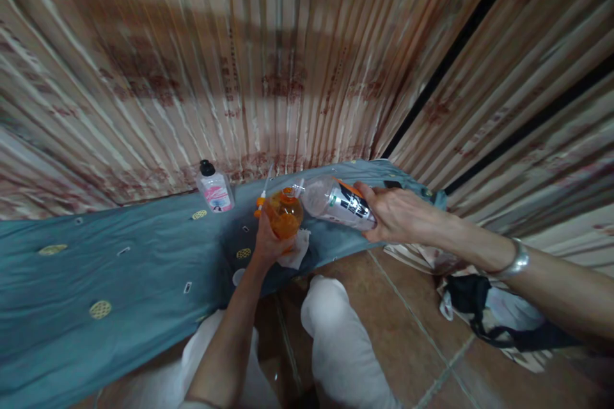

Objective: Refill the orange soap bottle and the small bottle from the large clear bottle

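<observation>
The left hand (269,244) is wrapped from below and behind around a round orange bottle (284,214), with the fingers curled on its belly, and it holds the bottle upright over the edge of the blue-grey cloth (119,268), just above a crumpled white tissue (298,254). The right hand (398,214) is closed around the base of a clear plastic bottle (336,202) with a black, white and orange label; this bottle lies almost horizontal, and its neck points at the mouth of the orange one, so that the two openings are very close or touching (the picture is too blurred here to tell which). To pour well, I judge that the clear bottle should tip slowly and the two mouths should stay lined up, because both openings are narrow and the orange bottle is held in the air, not on the surface; the left grip must be steady. A small orange pump head with a thin white tube (263,199) lies just beside the orange bottle, on the cloth. The orange bottle looks translucent and smooth, the clear one is thin plastic, probably easy to squeeze. Farther left stands a small clear bottle with a black cap and a pink label (215,188), near the pleated curtain (288,57). The floor is of brown tiles (407,326).
</observation>
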`<move>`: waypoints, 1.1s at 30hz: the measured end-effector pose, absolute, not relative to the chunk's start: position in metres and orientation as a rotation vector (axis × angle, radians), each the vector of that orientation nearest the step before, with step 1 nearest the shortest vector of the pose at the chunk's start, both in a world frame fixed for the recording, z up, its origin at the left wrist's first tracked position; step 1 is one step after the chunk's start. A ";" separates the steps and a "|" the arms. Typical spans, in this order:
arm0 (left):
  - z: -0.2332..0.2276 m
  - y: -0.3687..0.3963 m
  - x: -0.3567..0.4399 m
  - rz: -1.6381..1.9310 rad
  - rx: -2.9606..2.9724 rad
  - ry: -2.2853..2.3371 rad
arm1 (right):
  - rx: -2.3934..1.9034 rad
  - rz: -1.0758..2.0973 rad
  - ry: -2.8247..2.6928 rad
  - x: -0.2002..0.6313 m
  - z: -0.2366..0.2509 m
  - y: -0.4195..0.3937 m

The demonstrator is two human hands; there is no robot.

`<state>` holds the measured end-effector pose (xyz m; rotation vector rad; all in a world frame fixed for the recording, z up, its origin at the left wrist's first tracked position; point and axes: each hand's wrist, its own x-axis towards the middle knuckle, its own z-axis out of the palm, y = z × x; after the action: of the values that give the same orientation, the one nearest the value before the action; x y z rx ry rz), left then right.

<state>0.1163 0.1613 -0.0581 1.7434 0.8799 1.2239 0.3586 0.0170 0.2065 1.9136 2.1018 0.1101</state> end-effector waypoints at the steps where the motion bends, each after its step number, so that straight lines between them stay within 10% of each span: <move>1: -0.058 0.161 0.116 1.225 1.736 0.876 | 1.913 0.111 2.108 0.358 0.206 0.017; 33: -0.046 0.157 0.113 1.247 1.707 0.927 | 1.849 0.033 1.997 0.351 0.219 0.021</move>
<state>0.1126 0.1573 -0.0455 1.7066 0.9266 1.2466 0.3508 0.0209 0.2189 1.8491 1.9972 0.0329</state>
